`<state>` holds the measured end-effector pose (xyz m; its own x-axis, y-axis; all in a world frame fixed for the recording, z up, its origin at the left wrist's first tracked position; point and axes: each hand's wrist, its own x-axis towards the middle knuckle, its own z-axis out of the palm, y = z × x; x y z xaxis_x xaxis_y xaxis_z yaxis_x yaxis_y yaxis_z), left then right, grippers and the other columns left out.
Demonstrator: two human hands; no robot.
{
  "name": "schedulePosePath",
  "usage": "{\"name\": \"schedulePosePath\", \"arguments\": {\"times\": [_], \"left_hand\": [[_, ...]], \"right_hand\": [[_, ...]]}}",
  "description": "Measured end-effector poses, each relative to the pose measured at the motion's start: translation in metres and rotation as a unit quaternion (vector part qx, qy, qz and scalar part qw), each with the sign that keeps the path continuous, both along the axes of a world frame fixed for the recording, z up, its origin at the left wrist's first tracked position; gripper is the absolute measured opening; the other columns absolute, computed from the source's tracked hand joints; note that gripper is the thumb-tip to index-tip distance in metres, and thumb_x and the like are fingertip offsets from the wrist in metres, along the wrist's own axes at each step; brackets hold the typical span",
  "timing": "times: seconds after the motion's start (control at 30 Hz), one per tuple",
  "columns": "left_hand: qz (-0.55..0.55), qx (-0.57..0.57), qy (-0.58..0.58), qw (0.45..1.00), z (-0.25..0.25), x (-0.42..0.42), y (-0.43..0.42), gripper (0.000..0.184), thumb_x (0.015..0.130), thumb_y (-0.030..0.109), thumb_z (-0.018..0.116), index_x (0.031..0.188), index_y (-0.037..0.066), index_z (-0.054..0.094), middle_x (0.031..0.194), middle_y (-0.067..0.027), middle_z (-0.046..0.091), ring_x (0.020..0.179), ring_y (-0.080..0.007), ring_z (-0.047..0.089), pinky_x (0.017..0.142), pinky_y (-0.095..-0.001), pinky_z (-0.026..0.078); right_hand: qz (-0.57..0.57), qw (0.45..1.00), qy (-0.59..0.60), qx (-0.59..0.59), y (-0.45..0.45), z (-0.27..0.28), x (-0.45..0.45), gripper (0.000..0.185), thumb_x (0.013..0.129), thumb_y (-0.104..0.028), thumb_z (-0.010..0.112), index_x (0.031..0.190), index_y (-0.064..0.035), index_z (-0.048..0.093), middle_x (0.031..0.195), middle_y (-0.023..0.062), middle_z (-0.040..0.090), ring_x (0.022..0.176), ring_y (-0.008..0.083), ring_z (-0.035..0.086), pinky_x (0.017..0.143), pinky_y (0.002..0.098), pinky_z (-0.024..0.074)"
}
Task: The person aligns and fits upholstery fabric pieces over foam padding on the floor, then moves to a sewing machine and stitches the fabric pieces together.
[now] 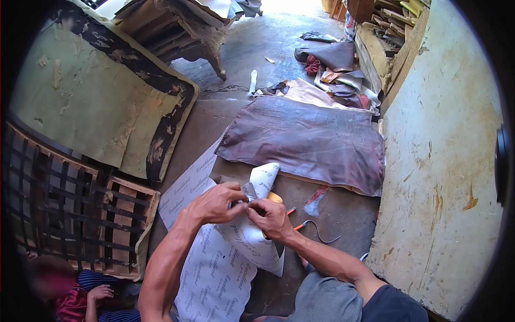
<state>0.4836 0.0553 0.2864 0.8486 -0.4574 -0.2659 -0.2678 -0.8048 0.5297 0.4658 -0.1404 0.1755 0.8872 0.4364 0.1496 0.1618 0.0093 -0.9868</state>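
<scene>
My left hand [217,203] and my right hand [270,217] meet in front of me, thumbs and fingertips pinched close together. Between them is a folded edge of white upholstery sheet [214,273], printed with "Excellent" and grey on its other side. One rolled end of it [265,180] stands up beyond my fingers, while the rest hangs toward my lap. Whatever small detail lies between the fingertips is too hidden to make out. A yellow-orange object [274,197] shows partly behind my right hand.
A dark brown leather-like cover [306,142] lies ahead, with fabric scraps [332,59] beyond. Furniture frames with webbing [59,198] and a padded panel [91,96] stand left. Another person [75,303] sits lower left. A worn pale board [440,177] borders the right.
</scene>
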Motion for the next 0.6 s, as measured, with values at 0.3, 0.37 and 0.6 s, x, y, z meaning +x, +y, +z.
{"name": "schedulePosePath", "arguments": {"times": [0.3, 0.37, 0.6], "left_hand": [[-0.055, -0.016, -0.12, 0.991, 0.008, -0.023, 0.009, 0.028, 0.082, 0.011, 0.077, 0.108, 0.006, 0.072, 0.1, -0.0127, 0.062, 0.097, -0.0331, 0.062, 0.084, -0.0437, 0.051], [-0.085, -0.04, -0.173, 0.98, 0.01, -0.027, 0.007, 0.025, 0.083, 0.009, 0.074, 0.106, 0.003, 0.069, 0.098, -0.0139, 0.062, 0.096, -0.0344, 0.062, 0.082, -0.0448, 0.051], [0.076, -0.013, -0.067, 0.995, 0.025, -0.04, 0.024, 0.015, 0.086, 0.003, 0.065, 0.1, 0.0, 0.062, 0.092, -0.0184, 0.063, 0.087, -0.0387, 0.064, 0.078, -0.0439, 0.051]], "right_hand": [[-0.013, 0.994, -0.106, 0.019, 0.006, 0.011, -0.013, 0.013, 0.091, -0.01, 0.071, 0.098, 0.0008, 0.071, 0.084, 0.0133, 0.068, 0.074, 0.0252, 0.068, 0.068, 0.0357, 0.0534], [-0.014, 0.993, -0.12, 0.014, 0.008, 0.017, -0.015, 0.016, 0.091, -0.011, 0.072, 0.1, 0.0013, 0.069, 0.086, 0.0139, 0.069, 0.075, 0.025, 0.069, 0.07, 0.0351, 0.0544], [0.108, 0.987, 0.111, -0.038, 0.017, 0.043, -0.024, 0.037, 0.091, -0.027, 0.072, 0.112, 0.0005, 0.06, 0.091, 0.0178, 0.071, 0.08, 0.0281, 0.071, 0.075, 0.0403, 0.0558]]}}
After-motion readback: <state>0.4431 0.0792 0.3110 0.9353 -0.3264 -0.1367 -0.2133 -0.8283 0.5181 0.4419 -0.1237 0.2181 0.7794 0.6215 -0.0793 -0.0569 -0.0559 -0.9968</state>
